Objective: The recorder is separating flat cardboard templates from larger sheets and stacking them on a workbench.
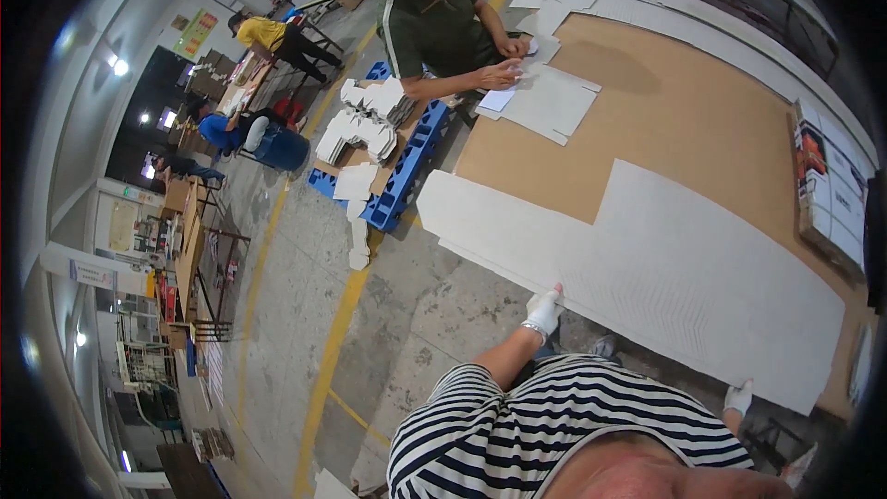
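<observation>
Holding the near edge of a large pale grey sheet [684, 268] at two spots, with the white-gloved left hand [543, 310] left of the edge's middle and the white-gloved right hand [738, 397] close to the right-hand corner. Closed on the rim at left, with thumb in view and the other fingers mostly out of sight; apparently grasping the rim at right too, though too small in view to tell how firmly. Spread flat over the near side of a brown worktop [721, 102], straight ahead of both hands, with long axis running along the table's near edge, from upper left to lower right in the head view. Stepped along its far side, narrow at left and broad at right; nearer to the broad end with the right hand, nearer to the narrow end with the left. In any shift of the sheet, probably dependent on that long edge, with most of the bulk lying beyond the grips, away from the body. Beyond the broad part, near a flat printed box [827, 194]; across the table, opposite a co-worker [434, 28] in dark green, with hands over a smaller grey sheet [559, 97].
</observation>
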Demonstrator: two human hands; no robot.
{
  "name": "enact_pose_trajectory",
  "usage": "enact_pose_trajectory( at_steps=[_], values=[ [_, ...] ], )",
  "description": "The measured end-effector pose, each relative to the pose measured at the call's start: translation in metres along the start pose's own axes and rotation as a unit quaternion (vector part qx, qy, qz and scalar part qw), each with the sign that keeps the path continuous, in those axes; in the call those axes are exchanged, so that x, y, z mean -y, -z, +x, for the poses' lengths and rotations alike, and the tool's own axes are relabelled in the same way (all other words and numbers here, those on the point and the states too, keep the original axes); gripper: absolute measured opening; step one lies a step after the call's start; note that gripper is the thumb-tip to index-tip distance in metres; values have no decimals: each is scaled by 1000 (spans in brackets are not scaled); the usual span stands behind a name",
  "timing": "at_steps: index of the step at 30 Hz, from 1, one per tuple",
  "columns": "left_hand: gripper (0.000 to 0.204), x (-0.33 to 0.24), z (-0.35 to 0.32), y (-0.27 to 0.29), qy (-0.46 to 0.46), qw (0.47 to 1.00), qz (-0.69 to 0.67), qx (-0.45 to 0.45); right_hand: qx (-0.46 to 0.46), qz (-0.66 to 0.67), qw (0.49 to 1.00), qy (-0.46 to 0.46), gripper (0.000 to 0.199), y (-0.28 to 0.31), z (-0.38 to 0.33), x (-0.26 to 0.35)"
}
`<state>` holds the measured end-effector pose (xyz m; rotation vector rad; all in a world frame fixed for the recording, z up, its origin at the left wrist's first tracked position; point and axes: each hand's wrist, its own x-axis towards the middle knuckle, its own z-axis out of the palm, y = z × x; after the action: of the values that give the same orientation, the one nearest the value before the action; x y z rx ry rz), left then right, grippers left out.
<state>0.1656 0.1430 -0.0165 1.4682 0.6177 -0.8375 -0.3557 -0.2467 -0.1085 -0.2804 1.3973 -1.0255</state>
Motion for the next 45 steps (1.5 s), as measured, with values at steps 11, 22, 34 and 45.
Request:
enact_pose_trajectory(
  at_steps=[11,22,34,45],
  values=[
    [34,-46,49,62,-5,994,-99,-43,45,24,998,-45,48,-15,-7,-73],
    [39,-90,79,117,-34,994,-101,-31,16,51,998,-44,47,-73,-73,-118],
    [35,-139,118,177,-104,989,-88,-56,62,39,996,-56,43,-115,-115,-178],
    [41,-173,183,246,-161,979,88,-90,56,41,994,-89,40,-159,-169,-233]
  ],
)
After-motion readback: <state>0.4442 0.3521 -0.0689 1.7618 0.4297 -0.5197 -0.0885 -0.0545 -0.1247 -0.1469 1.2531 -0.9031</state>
